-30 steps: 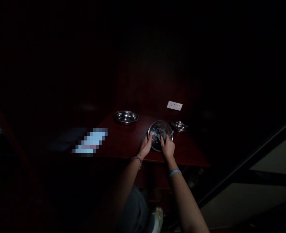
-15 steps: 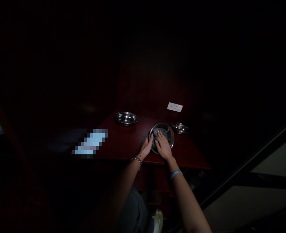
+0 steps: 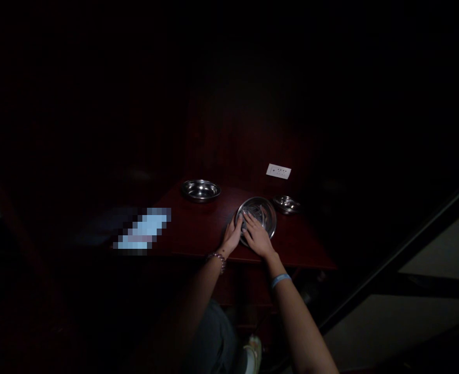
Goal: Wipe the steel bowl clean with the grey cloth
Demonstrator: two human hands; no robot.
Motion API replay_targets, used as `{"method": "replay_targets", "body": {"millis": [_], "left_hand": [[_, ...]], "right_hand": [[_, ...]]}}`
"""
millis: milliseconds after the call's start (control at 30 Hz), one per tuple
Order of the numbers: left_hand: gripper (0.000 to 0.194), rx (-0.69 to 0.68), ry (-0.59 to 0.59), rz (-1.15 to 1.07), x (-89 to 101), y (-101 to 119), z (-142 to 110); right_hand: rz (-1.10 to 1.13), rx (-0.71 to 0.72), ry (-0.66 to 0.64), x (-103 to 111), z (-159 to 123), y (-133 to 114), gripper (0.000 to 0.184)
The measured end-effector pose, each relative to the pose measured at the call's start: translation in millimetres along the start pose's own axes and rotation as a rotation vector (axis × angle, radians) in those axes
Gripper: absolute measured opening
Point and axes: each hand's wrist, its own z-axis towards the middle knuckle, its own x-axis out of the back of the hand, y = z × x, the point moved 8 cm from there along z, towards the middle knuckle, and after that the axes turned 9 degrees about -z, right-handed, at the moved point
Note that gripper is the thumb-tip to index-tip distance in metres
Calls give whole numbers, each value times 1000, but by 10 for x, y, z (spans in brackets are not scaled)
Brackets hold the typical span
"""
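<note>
A round steel plate (image 3: 267,209) lies near the front edge of a dark red wooden table (image 3: 198,228). My left hand (image 3: 233,235) grips the plate's left rim, thumb on the inside. My right hand (image 3: 256,235) lies inside the plate with fingers stretched flat, pressing down on a grey cloth (image 3: 257,213) that shows just beyond the fingertips. The scene is very dark.
A steel bowl (image 3: 200,189) stands at the back left of the table and a smaller steel dish (image 3: 287,203) at the right, close to the plate. A white wall socket (image 3: 278,171) sits behind. A blurred pale patch (image 3: 143,234) lies at the left.
My right hand has slid with the cloth from the plate's middle right toward its left and near side, and flattened out. The left hand stays on the rim.
</note>
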Motion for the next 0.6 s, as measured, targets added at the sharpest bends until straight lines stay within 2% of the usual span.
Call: {"method": "replay_targets", "body": {"millis": [367,600], "left_hand": [[50,-2,31,-14,8,-17,5],[45,26,49,-75,2,-36,27]], "right_hand": [[-100,-47,-63,-48,49,97,60],[-277,-193,-119,86,55,452,58]]}}
